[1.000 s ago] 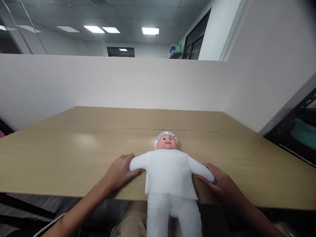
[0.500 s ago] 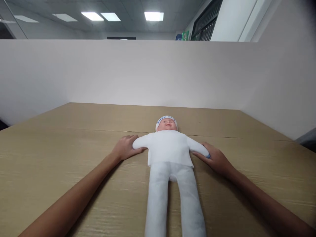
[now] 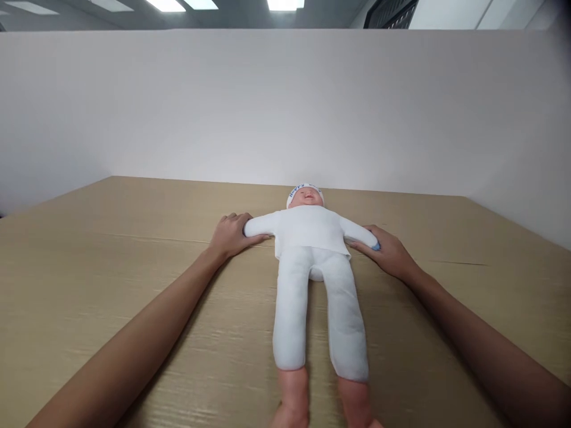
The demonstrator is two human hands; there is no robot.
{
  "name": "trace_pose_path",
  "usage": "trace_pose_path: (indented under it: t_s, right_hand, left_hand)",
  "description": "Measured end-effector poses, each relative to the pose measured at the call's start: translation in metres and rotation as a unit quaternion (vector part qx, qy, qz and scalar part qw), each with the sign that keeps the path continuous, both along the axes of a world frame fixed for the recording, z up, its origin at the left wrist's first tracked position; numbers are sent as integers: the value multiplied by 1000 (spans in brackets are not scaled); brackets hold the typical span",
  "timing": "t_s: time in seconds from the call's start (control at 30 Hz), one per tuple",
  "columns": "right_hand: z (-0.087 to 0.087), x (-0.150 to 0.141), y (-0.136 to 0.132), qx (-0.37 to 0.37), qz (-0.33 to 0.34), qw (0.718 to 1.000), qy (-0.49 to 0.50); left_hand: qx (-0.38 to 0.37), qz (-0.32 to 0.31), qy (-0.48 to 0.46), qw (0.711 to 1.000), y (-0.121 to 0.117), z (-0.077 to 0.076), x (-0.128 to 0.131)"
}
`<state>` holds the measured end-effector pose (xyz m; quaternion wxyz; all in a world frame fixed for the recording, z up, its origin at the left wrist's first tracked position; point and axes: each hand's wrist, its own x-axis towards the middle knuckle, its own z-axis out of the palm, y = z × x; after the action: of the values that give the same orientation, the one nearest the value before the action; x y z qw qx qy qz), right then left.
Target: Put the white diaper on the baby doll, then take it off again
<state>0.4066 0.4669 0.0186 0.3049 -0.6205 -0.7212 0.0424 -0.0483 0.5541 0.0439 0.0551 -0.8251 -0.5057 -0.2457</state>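
Note:
A baby doll (image 3: pixel 312 229) lies on its back on the brown tabletop (image 3: pixel 134 309), head toward the far wall and arms spread sideways. It wears a white top, white trousers (image 3: pixel 292 315) and a white cap (image 3: pixel 305 189) with blue lettering. Its bare lower legs (image 3: pixel 294 392) reach the bottom of the view. My left hand (image 3: pixel 232 233) is closed around the end of one sleeve, thumb along the underside. My right hand (image 3: pixel 387 251) grips the other sleeve (image 3: pixel 361 233), which has a blue patch at its end. The doll's hands are hidden.
A pale wall panel (image 3: pixel 267 107) rises behind the table's far edge and continues along the right side. Thin seams (image 3: pixel 459 262) cross the table covering. Ceiling lights (image 3: pixel 285 5) and a dark grille (image 3: pixel 390 13) show above the panel.
The doll has slid farther from me over the table, with both my hands still on its sleeves. My view has tilted down, and the doll's bare lower legs now show.

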Motion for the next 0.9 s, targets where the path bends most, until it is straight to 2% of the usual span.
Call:
trace_pose_path:
  t_s: [0.17, 0.27, 0.4, 0.5, 0.57, 0.63, 0.7, 0.73, 0.77, 0.8, 0.9]
  right_hand:
    - [-5, 7, 9, -6, 4, 1000, 6]
    - [-9, 8, 8, 28, 8, 999, -23]
    - [-11, -3, -8, 139, -11, 988, -68]
    - [-2, -28, -39, 198, -18, 979, -42]
    - [10, -52, -70, 220, -16, 975, 12]
    - [24, -78, -112, 230, 1, 969, 85]
    - [34, -101, -167, 221, 49, 962, 155]
    - [35, -110, -199, 210, 68, 959, 178]
    - [32, -117, -232, 190, 89, 959, 188]
    - [25, -122, -267, 173, 111, 960, 191]
    - [-16, -129, -364, 68, 220, 957, 173]
  left_hand:
    - [-5, -25, 5, 1000, 5, -4, -1]
    - [-2, -23, 7, 1000, -1, -7, -2]
    - [25, 8, -44, 999, -28, -5, -2]
    - [58, 16, -109, 992, -63, 5, 7]
    - [69, -6, -161, 985, -98, 16, 21]
    - [57, -46, -211, 975, -143, 25, 38]
    - [-12, -108, -241, 965, -202, 28, 56]
    - [-81, -148, -238, 957, -235, 25, 64]
    - [-176, -183, -216, 943, -270, 19, 70]
    - [-267, -193, -196, 924, -306, 11, 74]
    - [-341, -169, -182, 907, -407, -21, 76]
